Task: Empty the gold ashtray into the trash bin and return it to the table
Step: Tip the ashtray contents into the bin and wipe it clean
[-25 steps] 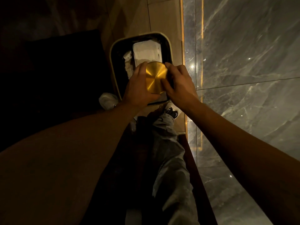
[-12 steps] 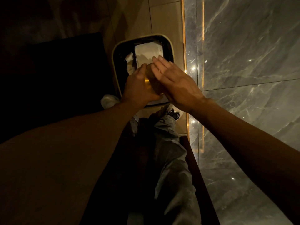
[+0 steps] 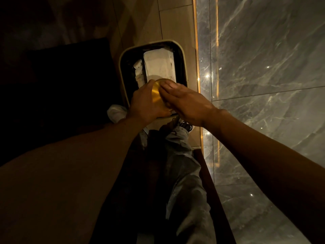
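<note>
On my far left a large dark block of furniture [image 3: 66, 81] is sitting in shadow, too dim for me to say what it is. Just beside its near right corner, a crumpled pale wad, plastic or paper [image 3: 116, 112], is lying on the tan tiled floor [image 3: 175, 23].

Next comes the rounded rectangular trash bin with a pale cream rim and a black inside [image 3: 121, 67], standing open on the floor. Inside it a narrow crumpled white scrap [image 3: 139, 71] is lying along the left wall, and a wide flat piece of white paper or packaging [image 3: 159, 65] is filling most of the far half.

I am holding the round gold metal ashtray [image 3: 156, 95] over the near end of the bin, above its opening. It is turned over, so its smooth brushed base is facing up at me. My left hand [image 3: 146, 104] is gripping it from the left side, thumb curled over the far rim. My right hand [image 3: 184, 103] is lying flat and open on top of the base, fingers [image 3: 167, 87] stretched across it, pressing rather than grasping.

Below my hands, my leg in grey trousers [image 3: 186, 182] is reaching down to a shoe [image 3: 184, 125] right at the bin's near edge.

On my right, a glowing amber light strip [image 3: 196, 50] is running along the foot of a polished grey marble wall [image 3: 263, 67] with pale veins.
</note>
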